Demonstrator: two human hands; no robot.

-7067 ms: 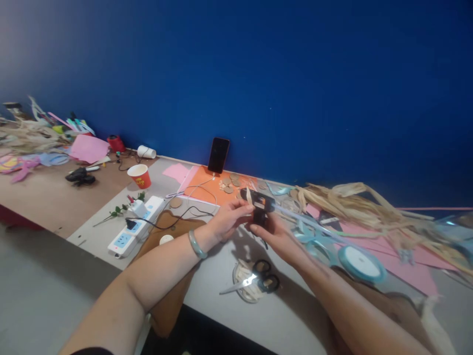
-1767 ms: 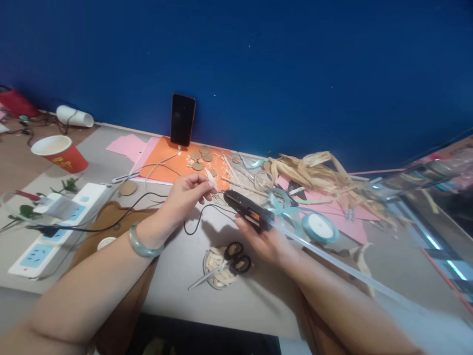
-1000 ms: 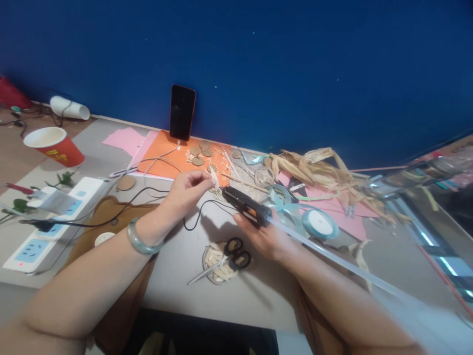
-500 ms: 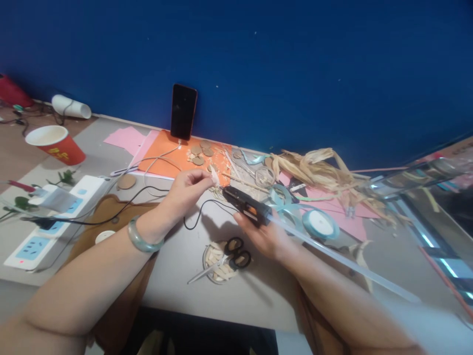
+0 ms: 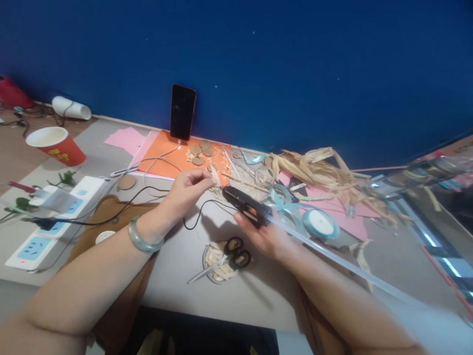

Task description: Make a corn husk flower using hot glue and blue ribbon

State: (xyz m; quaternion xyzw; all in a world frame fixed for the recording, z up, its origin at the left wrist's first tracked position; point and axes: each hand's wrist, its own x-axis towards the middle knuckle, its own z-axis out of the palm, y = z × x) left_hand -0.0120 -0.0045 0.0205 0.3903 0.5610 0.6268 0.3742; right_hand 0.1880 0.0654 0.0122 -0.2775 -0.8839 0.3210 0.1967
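Nearest, I see scissors [image 5: 224,260] over pale strips [image 5: 226,273]; beyond, the right hand [image 5: 263,238] grips a glue gun [image 5: 247,205]. The left hand [image 5: 187,193] pinches a sliver [image 5: 215,176] beside the gun's nozzle [image 5: 225,191] — barely moved this last second, so work seems steady.

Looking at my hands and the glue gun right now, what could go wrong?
The left hand pinches a small pale piece close to the tip of the glue gun; if the tip is hot, that hand could get burned. A black cord loops across the table and might snag. The scissors lie across a round dish of pale strips, so a bump might scatter them.
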